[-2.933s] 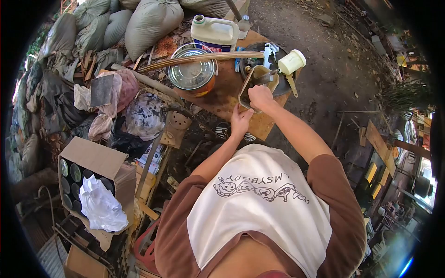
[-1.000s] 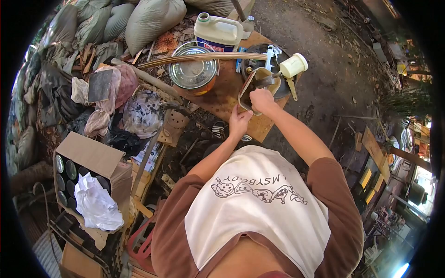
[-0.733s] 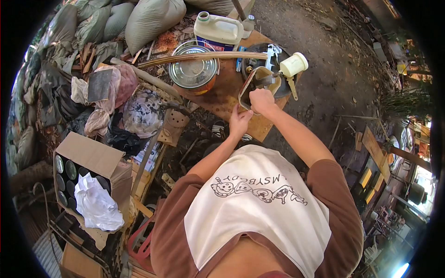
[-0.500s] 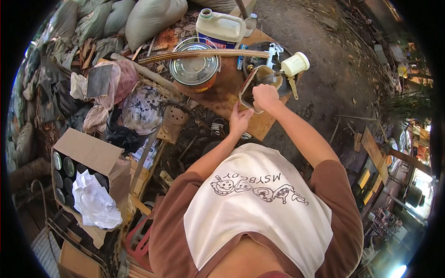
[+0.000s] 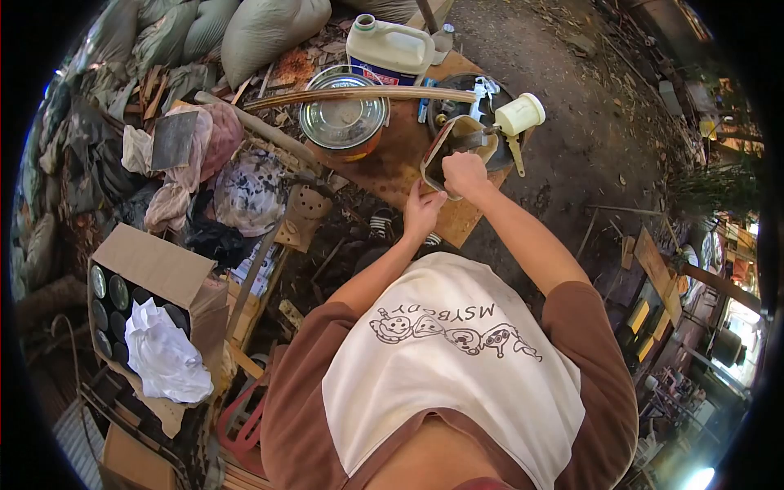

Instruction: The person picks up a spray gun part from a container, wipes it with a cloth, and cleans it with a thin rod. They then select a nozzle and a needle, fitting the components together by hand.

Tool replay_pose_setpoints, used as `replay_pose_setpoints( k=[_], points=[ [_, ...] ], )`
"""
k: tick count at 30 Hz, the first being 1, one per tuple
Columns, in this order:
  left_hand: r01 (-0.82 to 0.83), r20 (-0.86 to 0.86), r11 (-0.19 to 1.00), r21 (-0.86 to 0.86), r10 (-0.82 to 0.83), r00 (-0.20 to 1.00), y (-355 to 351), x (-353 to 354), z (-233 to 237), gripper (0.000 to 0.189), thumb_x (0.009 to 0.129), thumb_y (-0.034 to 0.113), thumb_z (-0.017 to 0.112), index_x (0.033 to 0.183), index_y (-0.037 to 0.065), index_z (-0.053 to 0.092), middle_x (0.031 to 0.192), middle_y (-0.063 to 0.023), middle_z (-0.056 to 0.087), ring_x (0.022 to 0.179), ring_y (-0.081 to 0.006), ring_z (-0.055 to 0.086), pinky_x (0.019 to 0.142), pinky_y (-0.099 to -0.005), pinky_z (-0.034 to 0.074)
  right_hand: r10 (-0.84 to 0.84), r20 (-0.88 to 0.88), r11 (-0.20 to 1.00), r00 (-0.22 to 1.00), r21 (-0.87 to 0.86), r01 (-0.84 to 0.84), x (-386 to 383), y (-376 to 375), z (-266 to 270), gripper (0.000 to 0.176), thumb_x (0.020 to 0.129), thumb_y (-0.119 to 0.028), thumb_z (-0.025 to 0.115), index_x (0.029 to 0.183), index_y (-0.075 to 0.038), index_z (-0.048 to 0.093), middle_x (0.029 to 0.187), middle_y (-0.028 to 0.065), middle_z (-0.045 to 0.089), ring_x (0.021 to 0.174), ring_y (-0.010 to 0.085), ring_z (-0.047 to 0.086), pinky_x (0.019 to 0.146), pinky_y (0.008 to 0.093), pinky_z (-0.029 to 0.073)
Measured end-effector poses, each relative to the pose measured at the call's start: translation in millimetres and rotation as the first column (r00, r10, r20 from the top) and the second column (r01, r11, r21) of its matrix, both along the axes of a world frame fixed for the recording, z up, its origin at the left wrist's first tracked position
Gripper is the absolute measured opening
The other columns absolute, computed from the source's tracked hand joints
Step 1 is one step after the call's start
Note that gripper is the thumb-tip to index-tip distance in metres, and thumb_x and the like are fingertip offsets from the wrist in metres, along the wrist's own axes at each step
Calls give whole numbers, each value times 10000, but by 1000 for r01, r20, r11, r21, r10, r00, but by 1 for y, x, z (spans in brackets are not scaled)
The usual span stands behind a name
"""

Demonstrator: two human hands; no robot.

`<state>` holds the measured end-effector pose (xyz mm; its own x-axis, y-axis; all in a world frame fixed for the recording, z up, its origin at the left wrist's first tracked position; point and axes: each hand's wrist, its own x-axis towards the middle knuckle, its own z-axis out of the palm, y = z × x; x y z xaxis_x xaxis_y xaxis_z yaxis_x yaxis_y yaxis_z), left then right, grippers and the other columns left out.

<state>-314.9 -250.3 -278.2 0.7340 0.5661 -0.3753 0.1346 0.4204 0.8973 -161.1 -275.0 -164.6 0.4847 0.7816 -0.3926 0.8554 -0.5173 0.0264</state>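
Note:
My left hand (image 5: 422,211) grips the near edge of a cut-open plastic container (image 5: 434,155), with its fingers at the rim. My right hand (image 5: 465,175) is closed in a fist over the container's opening; I cannot tell what it holds. A grey piece (image 5: 468,144) shows inside, just beyond the fist. A white cup (image 5: 519,114) lies tilted beyond the container, with a flat yellowish handle (image 5: 516,155) below it. Left of the container stands a lidded metal paint can (image 5: 344,114) with a wire handle.
A wooden strip (image 5: 367,94) crosses over the can toward a dark round lid-like piece (image 5: 457,86). Behind stands a white jug (image 5: 390,47). All rest on a stained board (image 5: 384,175). At lower left, a cardboard box (image 5: 155,261) holds several cans and white crumpled plastic (image 5: 167,351).
My right fist has shifted slightly left and toward me over the container. The left hand keeps its hold at the rim.

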Motion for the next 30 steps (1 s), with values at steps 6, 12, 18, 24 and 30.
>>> replay_pose_setpoints(
  k=[6, 12, 18, 24, 30],
  points=[
    [12, 13, 999, -41, -11, 1000, 0, 0, 0, 788, 958, 157, 742, 1545, -100, 284, 1091, -143, 745, 998, -156, 681, 899, -271, 519, -7, -42, 1000, 999, -17, 6, -3, 4, -11, 179, 714, -149, 797, 860, -46, 806, 894, 188, 775, 875, 349, 772, 762, 435, 617],
    [-45, 45, 997, -61, 48, 998, -4, 2, 3, 785, 939, 215, 759, 1508, -113, 329, 1025, -141, 766, 960, -149, 685, 869, -266, 515, -66, -118, 991, 991, -120, 52, 1, 11, -15, 206, 745, -162, 757, 906, -46, 811, 984, 189, 780, 966, 336, 763, 831, 437, 610],
    [-32, 39, 997, -69, 34, 999, -2, 0, 11, 788, 947, 199, 754, 1511, -127, 311, 1036, -150, 758, 962, -152, 680, 870, -265, 513, -97, -144, 995, 985, -52, 91, 6, 11, -30, 253, 770, -180, 671, 917, -16, 796, 988, 228, 767, 948, 372, 757, 822, 461, 612],
    [-22, 27, 999, -38, 23, 999, -2, 1, 10, 835, 947, 192, 763, 1528, -148, 270, 1037, -144, 752, 957, -144, 672, 877, -253, 508, -118, -147, 993, 982, -30, 115, 8, 5, -40, 259, 769, -180, 672, 921, -11, 798, 983, 223, 769, 960, 364, 756, 825, 460, 612],
    [-6, -8, 997, -75, 5, 1000, -2, 0, 7, 864, 953, 181, 756, 1548, -155, 227, 1054, -142, 751, 991, -141, 677, 910, -248, 505, -113, -138, 994, 984, -20, 111, 9, 3, -27, 208, 736, -162, 715, 857, -18, 803, 941, 222, 768, 935, 361, 761, 799, 460, 617]
  ],
)
